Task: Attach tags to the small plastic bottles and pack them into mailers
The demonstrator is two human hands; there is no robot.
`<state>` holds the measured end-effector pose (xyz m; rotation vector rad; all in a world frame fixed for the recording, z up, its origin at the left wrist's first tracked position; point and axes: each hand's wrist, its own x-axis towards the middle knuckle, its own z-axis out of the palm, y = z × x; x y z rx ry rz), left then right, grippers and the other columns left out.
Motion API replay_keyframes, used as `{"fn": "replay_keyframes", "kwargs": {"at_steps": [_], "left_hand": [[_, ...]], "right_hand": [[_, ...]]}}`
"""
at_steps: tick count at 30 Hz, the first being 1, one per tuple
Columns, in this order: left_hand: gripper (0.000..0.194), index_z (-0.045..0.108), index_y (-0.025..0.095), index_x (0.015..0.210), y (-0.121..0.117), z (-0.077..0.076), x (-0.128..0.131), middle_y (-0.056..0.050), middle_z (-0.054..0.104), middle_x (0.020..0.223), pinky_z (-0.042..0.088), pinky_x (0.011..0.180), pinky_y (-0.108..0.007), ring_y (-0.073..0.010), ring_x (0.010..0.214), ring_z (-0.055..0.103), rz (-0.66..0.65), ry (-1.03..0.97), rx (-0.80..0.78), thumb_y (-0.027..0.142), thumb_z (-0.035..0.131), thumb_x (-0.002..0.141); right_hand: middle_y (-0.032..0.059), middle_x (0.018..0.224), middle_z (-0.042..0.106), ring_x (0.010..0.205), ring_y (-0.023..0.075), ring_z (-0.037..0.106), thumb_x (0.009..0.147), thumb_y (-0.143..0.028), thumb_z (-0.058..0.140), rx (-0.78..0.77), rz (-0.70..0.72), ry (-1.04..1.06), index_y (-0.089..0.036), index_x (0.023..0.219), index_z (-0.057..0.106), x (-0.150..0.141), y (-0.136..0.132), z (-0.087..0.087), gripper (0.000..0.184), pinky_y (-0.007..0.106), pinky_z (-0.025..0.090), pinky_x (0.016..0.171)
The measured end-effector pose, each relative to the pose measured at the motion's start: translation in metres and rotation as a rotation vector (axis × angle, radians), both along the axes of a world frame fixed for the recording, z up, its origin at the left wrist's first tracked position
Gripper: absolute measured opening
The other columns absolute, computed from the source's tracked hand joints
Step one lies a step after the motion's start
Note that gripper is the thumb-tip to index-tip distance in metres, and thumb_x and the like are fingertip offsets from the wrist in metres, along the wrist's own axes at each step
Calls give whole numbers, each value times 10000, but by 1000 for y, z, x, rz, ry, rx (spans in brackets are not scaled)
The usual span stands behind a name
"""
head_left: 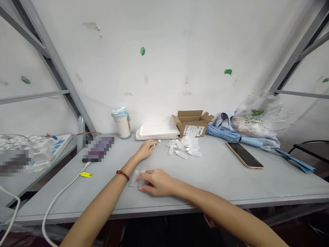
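My left hand (147,149) lies low over the table left of a loose pile of small translucent plastic bottles (186,145). Its fingers stretch forward, the fingertips beside a tiny white piece (159,141); another white bit shows near the thumb. Closer to the table's front edge, the thumb and fingers of my right hand (158,181) close around a small clear bottle (142,183) with a thin loop on it, partly hidden by the fingers. Just left of it lies a second clear bottle (133,179), next to my left wrist with its red bead bracelet (122,175).
Along the wall stand a blue-lidded cup (122,123), stacked white trays (158,131) and an open cardboard box (194,124). A folded blue umbrella (231,135), a plastic bag (257,120) and a phone (244,155) are right. A blurred-out device with a white cable (68,185) is left.
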<state>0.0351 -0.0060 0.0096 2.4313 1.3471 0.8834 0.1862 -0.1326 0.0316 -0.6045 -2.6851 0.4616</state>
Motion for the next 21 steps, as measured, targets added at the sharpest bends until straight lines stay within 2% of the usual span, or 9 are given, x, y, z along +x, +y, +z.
{"fn": "replay_keyframes", "kwargs": {"at_steps": [5, 8, 12, 17, 21], "left_hand": [[280, 669, 156, 980, -5, 8, -8, -64, 644, 888, 453, 737, -300, -171, 730, 567, 80, 2, -90, 196, 504, 757], [241, 675, 140, 882, -8, 12, -10, -50, 626, 795, 430, 667, -283, -165, 671, 546, 104, 18, -92, 270, 529, 742], [231, 648, 138, 734, -12, 14, -11, -20, 603, 648, 376, 576, -265, -162, 609, 527, 104, 4, -154, 343, 542, 726], [327, 614, 133, 677, -18, 20, -7, -7, 579, 611, 362, 538, -248, -137, 579, 487, 114, -182, -275, 459, 591, 691], [376, 595, 135, 786, -27, 32, -1, -18, 592, 683, 409, 532, -249, -117, 567, 500, -9, -417, -470, 501, 602, 701]], "right_hand": [[53, 865, 617, 679, 146, 568, 913, -410, 426, 127, -89, -148, -192, 1115, 543, 3, 7, 1, 320, 235, 366, 593], [86, 888, 612, 714, 173, 588, 925, -402, 390, 218, -197, -263, -173, 1081, 550, 6, 17, 1, 319, 251, 381, 596], [111, 933, 607, 798, 197, 591, 930, -350, 387, 232, -341, -305, -171, 1063, 557, 16, 32, 5, 280, 264, 403, 645], [101, 941, 595, 811, 185, 574, 933, -324, 389, 192, -510, -142, -187, 1164, 519, 29, 46, 8, 299, 253, 385, 653], [58, 886, 585, 734, 149, 546, 925, -301, 412, 86, -530, 89, -198, 1122, 538, 32, 56, 1, 255, 239, 363, 647]]}}
